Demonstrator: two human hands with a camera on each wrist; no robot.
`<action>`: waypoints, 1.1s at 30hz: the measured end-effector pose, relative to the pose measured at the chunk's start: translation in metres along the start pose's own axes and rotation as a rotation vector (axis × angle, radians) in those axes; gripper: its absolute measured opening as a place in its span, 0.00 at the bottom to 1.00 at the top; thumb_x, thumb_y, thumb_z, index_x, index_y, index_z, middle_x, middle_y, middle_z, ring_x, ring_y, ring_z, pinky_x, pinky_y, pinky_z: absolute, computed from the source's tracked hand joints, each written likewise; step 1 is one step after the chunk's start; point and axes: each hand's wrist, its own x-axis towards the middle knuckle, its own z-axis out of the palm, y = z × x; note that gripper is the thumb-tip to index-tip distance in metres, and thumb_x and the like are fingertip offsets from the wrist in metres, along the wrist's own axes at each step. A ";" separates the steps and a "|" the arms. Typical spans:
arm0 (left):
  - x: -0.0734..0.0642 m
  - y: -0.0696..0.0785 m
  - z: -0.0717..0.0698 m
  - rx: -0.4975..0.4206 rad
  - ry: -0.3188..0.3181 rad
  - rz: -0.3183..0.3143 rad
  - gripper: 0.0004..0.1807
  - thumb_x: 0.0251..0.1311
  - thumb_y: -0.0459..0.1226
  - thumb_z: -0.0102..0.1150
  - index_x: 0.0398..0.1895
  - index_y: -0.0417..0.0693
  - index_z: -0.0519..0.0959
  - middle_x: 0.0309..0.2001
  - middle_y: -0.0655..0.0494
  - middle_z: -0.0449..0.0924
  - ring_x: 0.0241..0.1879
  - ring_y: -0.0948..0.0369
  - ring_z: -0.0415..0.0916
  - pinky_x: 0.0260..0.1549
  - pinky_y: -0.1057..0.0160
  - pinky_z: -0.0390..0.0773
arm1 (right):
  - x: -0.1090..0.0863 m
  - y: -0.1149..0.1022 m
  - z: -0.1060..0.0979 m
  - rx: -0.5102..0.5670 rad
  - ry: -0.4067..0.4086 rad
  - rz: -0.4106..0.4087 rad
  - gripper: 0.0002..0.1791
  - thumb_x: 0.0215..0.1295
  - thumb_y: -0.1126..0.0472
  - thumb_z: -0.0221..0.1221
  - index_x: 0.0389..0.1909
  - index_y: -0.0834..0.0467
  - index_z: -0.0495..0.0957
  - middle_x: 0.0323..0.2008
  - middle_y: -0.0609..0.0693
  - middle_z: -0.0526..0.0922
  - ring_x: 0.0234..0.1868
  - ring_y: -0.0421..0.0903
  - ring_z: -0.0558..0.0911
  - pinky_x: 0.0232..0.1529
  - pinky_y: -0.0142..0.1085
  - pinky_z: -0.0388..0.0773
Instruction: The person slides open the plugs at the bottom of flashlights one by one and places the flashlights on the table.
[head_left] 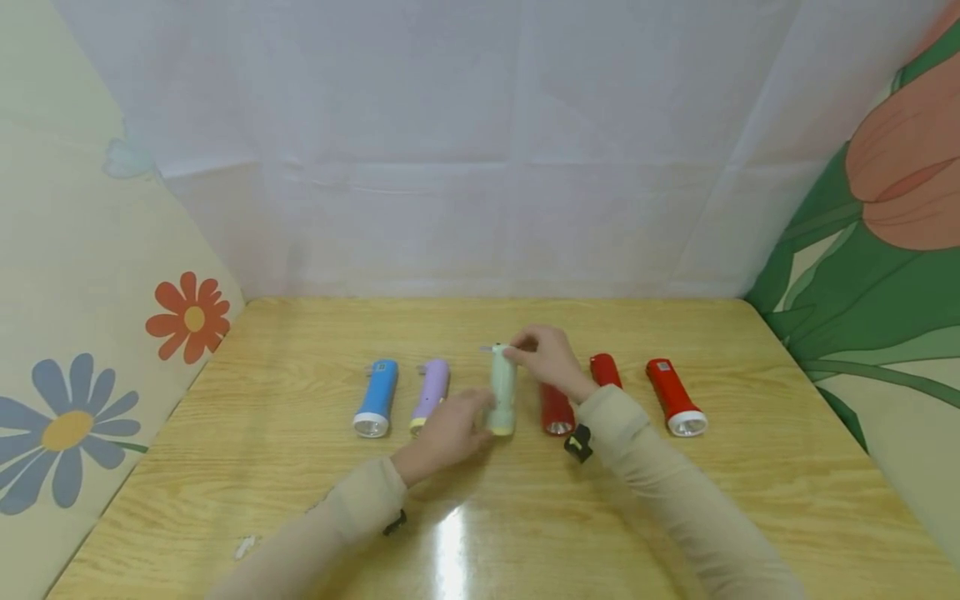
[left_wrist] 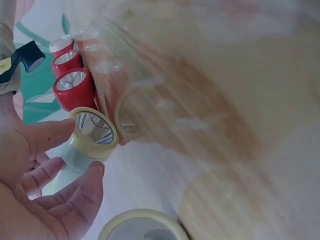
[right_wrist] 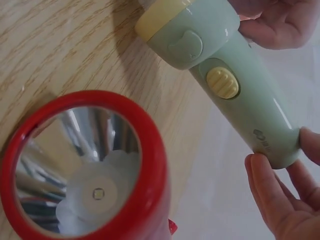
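Observation:
A pale green flashlight [head_left: 503, 387] with a cream-yellow rim lies in the middle of the row, its lens end toward me. My right hand [head_left: 551, 360] pinches its tail between thumb and fingertips, plain in the right wrist view, where a yellow switch [right_wrist: 222, 82] faces up. At the lens end, my left hand [left_wrist: 55, 180] has its thumb and bent fingers around the yellow rim [left_wrist: 95, 135]. Immediately right of the green one lies a red flashlight [head_left: 557, 410], partly behind my right hand. A purple flashlight [head_left: 431, 392] lies left, partly covered by my left hand.
At the row's left end is a blue flashlight [head_left: 379, 392] with a white rim. Farther right lie another red flashlight [head_left: 605, 369], partly hidden by my right arm, and a red one with a white rim [head_left: 673, 396]. All lie on a wooden table [head_left: 300, 333] before a white cloth [head_left: 480, 208].

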 end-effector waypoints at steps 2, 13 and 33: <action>0.001 0.001 -0.001 0.036 -0.008 0.015 0.22 0.45 0.32 0.65 0.46 0.43 0.73 0.40 0.48 0.77 0.36 0.57 0.75 0.33 0.63 0.76 | 0.001 0.001 0.000 0.002 -0.005 0.013 0.09 0.56 0.62 0.62 0.32 0.64 0.78 0.32 0.55 0.81 0.34 0.48 0.79 0.38 0.39 0.76; 0.004 0.004 -0.004 0.224 -0.043 0.107 0.19 0.46 0.32 0.63 0.44 0.47 0.72 0.37 0.49 0.76 0.32 0.57 0.75 0.26 0.64 0.75 | 0.007 0.004 -0.001 0.016 -0.038 0.046 0.09 0.57 0.62 0.60 0.34 0.64 0.78 0.38 0.58 0.80 0.37 0.52 0.81 0.38 0.39 0.78; 0.002 0.004 -0.002 0.393 -0.065 0.143 0.13 0.55 0.34 0.57 0.43 0.46 0.68 0.29 0.52 0.72 0.23 0.60 0.70 0.13 0.71 0.66 | 0.014 0.011 0.009 -0.050 -0.074 -0.010 0.07 0.58 0.64 0.59 0.31 0.66 0.78 0.33 0.58 0.81 0.33 0.52 0.81 0.36 0.38 0.78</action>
